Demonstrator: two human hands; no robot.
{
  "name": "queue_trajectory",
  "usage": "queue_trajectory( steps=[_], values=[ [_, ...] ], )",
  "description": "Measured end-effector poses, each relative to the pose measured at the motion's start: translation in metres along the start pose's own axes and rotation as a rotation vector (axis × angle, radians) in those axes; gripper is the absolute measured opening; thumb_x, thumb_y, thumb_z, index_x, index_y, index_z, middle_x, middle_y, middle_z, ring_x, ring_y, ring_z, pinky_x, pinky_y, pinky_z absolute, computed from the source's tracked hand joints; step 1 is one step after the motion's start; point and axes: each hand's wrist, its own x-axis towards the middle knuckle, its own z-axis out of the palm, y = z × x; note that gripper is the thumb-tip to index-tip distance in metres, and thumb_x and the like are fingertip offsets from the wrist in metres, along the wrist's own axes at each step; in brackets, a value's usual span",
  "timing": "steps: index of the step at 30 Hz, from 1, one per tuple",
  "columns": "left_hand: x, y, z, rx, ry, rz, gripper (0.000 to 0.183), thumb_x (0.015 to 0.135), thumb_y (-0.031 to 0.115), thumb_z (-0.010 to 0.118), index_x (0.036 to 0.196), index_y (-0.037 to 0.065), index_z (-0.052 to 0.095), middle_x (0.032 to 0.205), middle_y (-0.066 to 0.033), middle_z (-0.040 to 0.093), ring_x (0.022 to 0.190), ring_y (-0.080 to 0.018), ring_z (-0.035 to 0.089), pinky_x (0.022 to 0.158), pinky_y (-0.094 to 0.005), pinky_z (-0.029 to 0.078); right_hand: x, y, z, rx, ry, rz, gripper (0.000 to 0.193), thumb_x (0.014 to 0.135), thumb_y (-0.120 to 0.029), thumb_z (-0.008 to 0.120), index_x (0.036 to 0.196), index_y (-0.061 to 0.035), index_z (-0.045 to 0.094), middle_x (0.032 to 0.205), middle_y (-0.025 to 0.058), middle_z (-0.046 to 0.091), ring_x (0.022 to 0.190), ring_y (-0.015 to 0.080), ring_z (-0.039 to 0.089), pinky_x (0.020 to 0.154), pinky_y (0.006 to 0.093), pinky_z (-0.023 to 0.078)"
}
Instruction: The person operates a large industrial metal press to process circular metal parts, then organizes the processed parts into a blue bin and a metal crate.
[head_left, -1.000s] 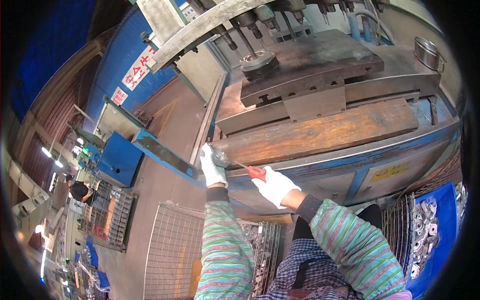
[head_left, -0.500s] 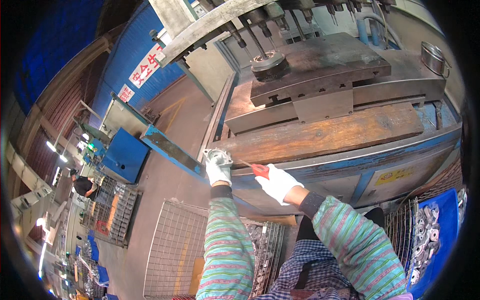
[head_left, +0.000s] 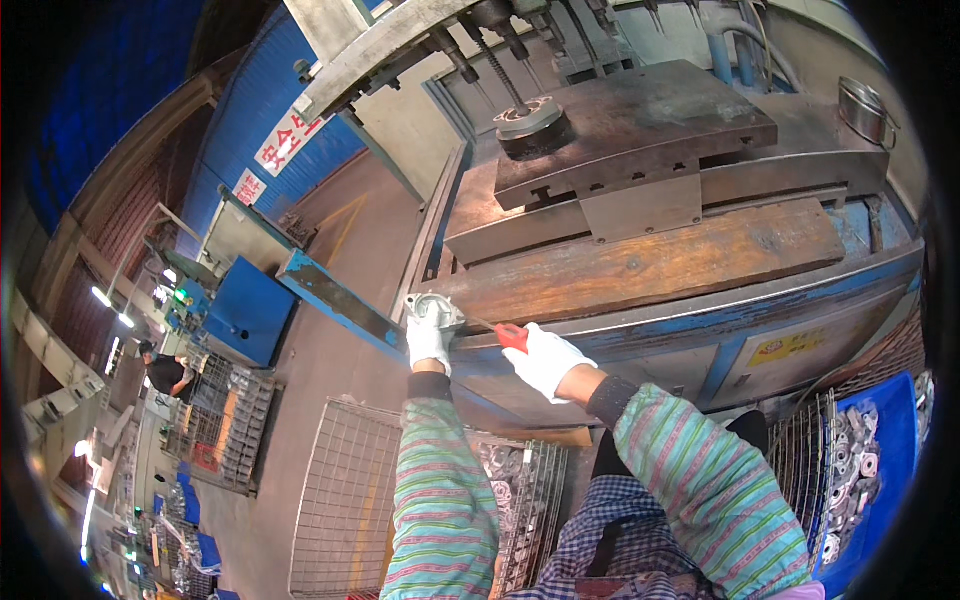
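My left hand (head_left: 428, 338), in a white glove, grips a silvery cast metal part (head_left: 432, 305) with holes, held just off the left end of the wooden plank. Gloved in white too, my right hand (head_left: 548, 362) is closed round the red handle of a hand tool (head_left: 512, 337). A thin shaft runs from that handle toward the metal part; its tip is at or near the part's edge, and I cannot tell whether they touch. Behind both hands stands a drilling machine, with a round metal fixture (head_left: 532, 127) on its dark steel table (head_left: 640, 135).
The wooden plank (head_left: 640, 262) lies along the machine's front edge. Wire baskets (head_left: 345, 500) stand below, one with metal parts. At right is a blue bin (head_left: 890, 480) of castings. A metal can (head_left: 866, 112) sits back right. A person (head_left: 166, 372) is far left.
Both my hands have shifted slightly left, with the metal part and the red-handled tool still in them. The view has tilted a little.
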Motion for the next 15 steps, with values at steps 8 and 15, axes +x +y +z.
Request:
queue_trajectory(
  steps=[8,15],
  values=[
    [-0.006,0.0041,0.0018,0.024,0.022,-0.008,0.03,0.086,0.008,0.054,0.115,0.01,0.051,0.1,-0.0063,0.059,0.085,-0.0205,0.06,0.072,-0.0341,0.053,0.0018,-0.0075,0.0041,-0.031,-0.044,0.059,0.044,0.086,-0.037,0.047,0.107,0.0011,0.045,0.098,0.0248,0.059,0.093,0.0384,0.057,0.08,0.0416,0.044],
    [0.0015,-0.0049,-0.0024,0.016,0.067,0.003,0.029,0.084,0.006,0.053,0.113,0.009,0.052,0.098,-0.0071,0.061,0.083,-0.0206,0.061,0.07,-0.0346,0.054,0.0063,-0.0075,0.0094,-0.025,-0.023,0.019,0.043,0.086,-0.036,0.047,0.106,0.0013,0.043,0.097,0.0243,0.059,0.092,0.0382,0.057,0.079,0.0416,0.044]
  ],
)
